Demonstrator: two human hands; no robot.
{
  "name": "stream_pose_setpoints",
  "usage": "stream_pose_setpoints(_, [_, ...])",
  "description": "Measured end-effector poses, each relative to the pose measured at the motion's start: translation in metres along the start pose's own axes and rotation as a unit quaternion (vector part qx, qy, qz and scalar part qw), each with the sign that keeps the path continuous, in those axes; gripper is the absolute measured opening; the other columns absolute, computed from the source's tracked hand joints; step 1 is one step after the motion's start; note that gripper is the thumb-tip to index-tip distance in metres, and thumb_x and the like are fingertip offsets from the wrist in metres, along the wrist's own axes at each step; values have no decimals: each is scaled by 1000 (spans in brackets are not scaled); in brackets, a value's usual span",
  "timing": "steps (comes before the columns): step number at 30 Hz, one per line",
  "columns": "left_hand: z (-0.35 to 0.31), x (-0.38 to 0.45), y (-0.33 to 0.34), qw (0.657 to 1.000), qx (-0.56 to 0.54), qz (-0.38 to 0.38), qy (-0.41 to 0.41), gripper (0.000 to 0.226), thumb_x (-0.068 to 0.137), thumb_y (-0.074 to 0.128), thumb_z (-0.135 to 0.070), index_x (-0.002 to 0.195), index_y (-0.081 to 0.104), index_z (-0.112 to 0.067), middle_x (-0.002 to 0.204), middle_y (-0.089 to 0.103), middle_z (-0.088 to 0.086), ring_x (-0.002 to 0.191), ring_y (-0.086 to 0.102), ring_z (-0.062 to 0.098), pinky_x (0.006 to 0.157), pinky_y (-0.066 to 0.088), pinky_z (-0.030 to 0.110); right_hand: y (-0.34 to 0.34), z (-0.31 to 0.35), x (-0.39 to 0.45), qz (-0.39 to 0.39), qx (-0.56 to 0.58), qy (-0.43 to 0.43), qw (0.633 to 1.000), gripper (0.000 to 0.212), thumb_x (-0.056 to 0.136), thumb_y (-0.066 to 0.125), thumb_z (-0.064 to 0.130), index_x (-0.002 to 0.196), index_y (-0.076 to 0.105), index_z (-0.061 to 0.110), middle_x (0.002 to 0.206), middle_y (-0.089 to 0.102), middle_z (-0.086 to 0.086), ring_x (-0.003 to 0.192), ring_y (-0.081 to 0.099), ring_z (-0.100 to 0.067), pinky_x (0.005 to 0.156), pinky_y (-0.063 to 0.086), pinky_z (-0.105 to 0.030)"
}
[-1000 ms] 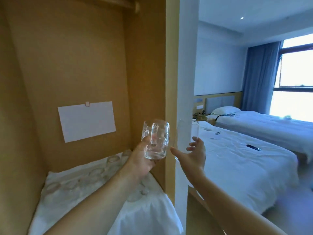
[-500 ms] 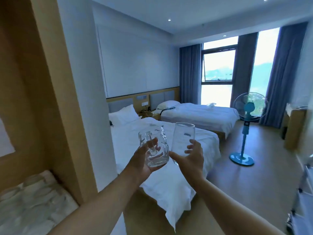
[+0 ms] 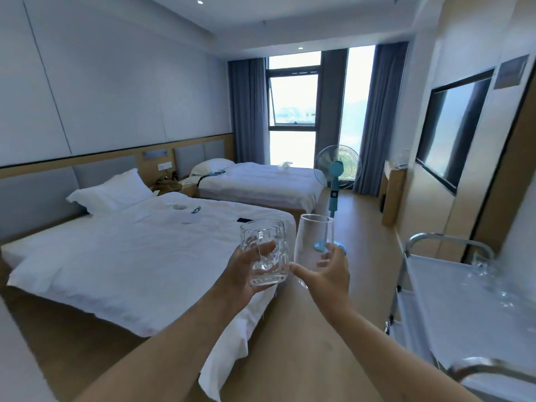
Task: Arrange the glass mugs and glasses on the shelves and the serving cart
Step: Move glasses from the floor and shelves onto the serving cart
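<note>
My left hand (image 3: 240, 274) grips a dimpled clear glass mug (image 3: 265, 252), held upright at chest height. Right beside it my right hand (image 3: 329, 275) holds a tall plain glass (image 3: 313, 245), tilted slightly, fingers curled round its lower part. The two glasses nearly touch. The serving cart (image 3: 452, 303) with a white top and metal handles stands at the right edge; a few clear glasses (image 3: 483, 264) stand on its far end, blurred.
Two white beds fill the left, the near bed (image 3: 139, 256) close to my arms. A blue standing fan (image 3: 336, 181) stands beyond on the wooden floor. A wall television (image 3: 452, 126) hangs on the right. Open floor runs between bed and cart.
The view has swung right from the wooden closet shelf to the bedroom, bringing the serving cart into sight. Both hands kept their glasses in front of me.
</note>
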State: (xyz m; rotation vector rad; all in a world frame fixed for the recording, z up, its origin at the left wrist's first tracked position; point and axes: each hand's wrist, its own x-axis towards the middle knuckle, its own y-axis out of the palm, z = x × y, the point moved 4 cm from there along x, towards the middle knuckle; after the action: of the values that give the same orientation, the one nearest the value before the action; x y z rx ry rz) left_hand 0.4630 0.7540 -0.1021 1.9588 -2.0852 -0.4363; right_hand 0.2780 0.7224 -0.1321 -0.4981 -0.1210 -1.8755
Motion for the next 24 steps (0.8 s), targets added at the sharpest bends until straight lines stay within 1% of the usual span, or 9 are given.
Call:
stream_pose_setpoints(5, [25, 47, 34, 999, 19, 45, -17, 71, 66, 86, -33, 130, 62, -15, 124, 69, 16, 113, 68, 36, 87, 58, 47, -31, -40, 29, -41, -27, 28, 998, 84, 59, 96, 36, 126, 46, 25, 113, 54, -2, 95, 58, -16, 86, 53, -35])
stream_pose_setpoints(8, [39, 79, 50, 997, 35, 62, -28, 81, 57, 87, -37, 131, 62, -14, 125, 68, 17, 114, 66, 39, 96, 54, 55, -42, -63, 45, -66, -42, 45, 996, 84, 58, 96, 42, 122, 42, 33, 111, 54, 2, 94, 56, -9, 78, 48, -26])
stream_pose_setpoints(10, [49, 103, 59, 996, 28, 73, -45, 81, 54, 88, -36, 129, 63, -15, 124, 69, 17, 111, 68, 39, 96, 55, 54, -48, -77, 58, -88, -46, 55, 994, 85, 57, 96, 42, 123, 43, 32, 111, 54, 3, 94, 56, -8, 75, 45, -23])
stream_pose_setpoints(13, [62, 144, 69, 991, 26, 112, -66, 78, 57, 91, -38, 128, 64, -18, 123, 70, 15, 104, 72, 35, 84, 60, 47, -52, -94, 81, -115, -58, 65, 990, 88, 58, 96, 42, 128, 45, 27, 110, 54, 4, 97, 57, -11, 77, 47, -25])
stream_pose_setpoints(15, [68, 174, 74, 986, 23, 139, -87, 83, 59, 93, -38, 132, 61, -18, 125, 69, 16, 101, 72, 33, 77, 58, 42, -53, -104, 96, -136, -66, 71, 986, 89, 57, 95, 44, 129, 45, 27, 110, 53, 7, 98, 57, -11, 77, 47, -25])
stream_pose_setpoints(17, [74, 206, 80, 982, 19, 156, -101, 88, 53, 96, -39, 132, 61, -18, 125, 69, 15, 103, 72, 33, 77, 58, 42, -53, -113, 112, -161, -73, 75, 981, 89, 56, 95, 45, 128, 45, 28, 109, 52, 8, 98, 56, -11, 79, 49, -28])
stream_pose_setpoints(19, [81, 237, 88, 978, 16, 173, -114, 86, 52, 97, -38, 128, 63, -18, 123, 70, 13, 104, 72, 34, 78, 58, 45, -55, -124, 130, -190, -78, 87, 975, 87, 56, 94, 44, 127, 46, 29, 109, 52, 8, 98, 56, -12, 80, 50, -29])
stream_pose_setpoints(22, [93, 276, 100, 967, 10, 211, -141, 79, 59, 92, -31, 130, 62, -17, 121, 70, 14, 100, 72, 34, 80, 57, 47, -56, -141, 156, -225, -106, 106, 963, 81, 57, 95, 41, 119, 43, 33, 107, 52, 7, 96, 57, -14, 82, 52, -34])
stream_pose_setpoints(24, [99, 298, 107, 960, 18, 232, -154, 77, 63, 87, -25, 134, 57, -16, 126, 67, 17, 101, 70, 35, 82, 57, 50, -56, -152, 169, -241, -122, 119, 956, 80, 58, 95, 40, 117, 41, 33, 109, 51, 5, 96, 57, -16, 84, 53, -38])
